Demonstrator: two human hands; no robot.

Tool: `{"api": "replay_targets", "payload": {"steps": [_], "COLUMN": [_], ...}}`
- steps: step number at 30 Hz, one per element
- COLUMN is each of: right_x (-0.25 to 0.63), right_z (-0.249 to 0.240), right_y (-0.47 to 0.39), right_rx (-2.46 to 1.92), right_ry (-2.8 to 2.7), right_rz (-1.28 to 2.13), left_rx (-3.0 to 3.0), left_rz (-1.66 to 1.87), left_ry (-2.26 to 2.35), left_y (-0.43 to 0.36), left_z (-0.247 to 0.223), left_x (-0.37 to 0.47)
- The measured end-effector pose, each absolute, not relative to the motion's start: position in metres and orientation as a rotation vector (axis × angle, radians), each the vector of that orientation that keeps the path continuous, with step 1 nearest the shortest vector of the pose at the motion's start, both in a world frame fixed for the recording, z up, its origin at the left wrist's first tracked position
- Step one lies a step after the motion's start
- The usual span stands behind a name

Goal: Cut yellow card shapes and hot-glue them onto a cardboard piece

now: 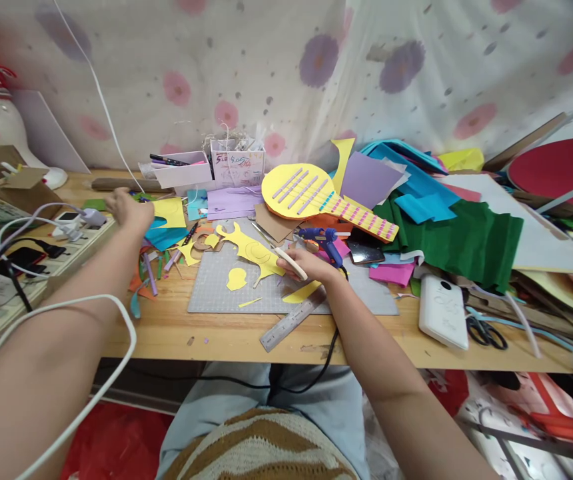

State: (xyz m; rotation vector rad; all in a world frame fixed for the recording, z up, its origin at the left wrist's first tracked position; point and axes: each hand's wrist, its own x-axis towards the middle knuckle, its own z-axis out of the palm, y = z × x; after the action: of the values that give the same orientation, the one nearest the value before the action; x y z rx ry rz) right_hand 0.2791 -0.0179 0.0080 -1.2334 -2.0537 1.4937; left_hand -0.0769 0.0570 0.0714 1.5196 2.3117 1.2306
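The white-handled scissors [292,264], over the grey mat [209,297] and pointing toward ten o'clock, seem light and stiff, best gripped by the handles; the right hand [314,268] wraps them. Toward ten o'clock, the left hand [129,210] curls beside a probably pliable yellow sheet [175,211], its grip hidden.

1. Table [236,341]: smooth wood, visible grain, faint sheen.
2. Scissors [292,263]: pale, smooth, plastic-looking handle; metal blades.
3. Yellow sheet [252,251]: matt, smooth; paper or thin foam, cannot tell which.
4. Ruler [286,326]: dull-shining metal.
5. Glue gun [317,234]: smooth blue plastic.
6. Phone [366,251]: glossy, dark, glass-like face.
7. Green cloth [471,240]: matt, felt-like, creased.
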Motion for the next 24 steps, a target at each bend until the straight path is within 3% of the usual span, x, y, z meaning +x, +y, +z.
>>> {"api": "replay_targets", "payload": {"steps": [4, 10, 20, 24], "right_x": [0.276, 0.276, 0.272, 0.272], "right_z": [0.007, 0.005, 0.01, 0.007], "right_y": [-0.018, -0.015, -0.017, -0.016], "right_rx": [-1.293, -1.35, -1.418, -1.412], "right_ry": [-2.022, -1.99, -2.054, -2.044], "right_rz": [1.396, 1.325, 1.213, 1.188], "left_rx": [1.686, 1.893, 1.823, 1.649], "left_rz": [1.138, 0.505, 0.478, 0.644], "left_ry": [2.223, 1.904, 2.004, 1.978], "left_y": [0.055, 0.021, -0.003, 0.005], "left_z": [0.05, 0.027, 0.018, 0.012], "left_x": [-0.037, 0.036, 0.073, 0.078]}}
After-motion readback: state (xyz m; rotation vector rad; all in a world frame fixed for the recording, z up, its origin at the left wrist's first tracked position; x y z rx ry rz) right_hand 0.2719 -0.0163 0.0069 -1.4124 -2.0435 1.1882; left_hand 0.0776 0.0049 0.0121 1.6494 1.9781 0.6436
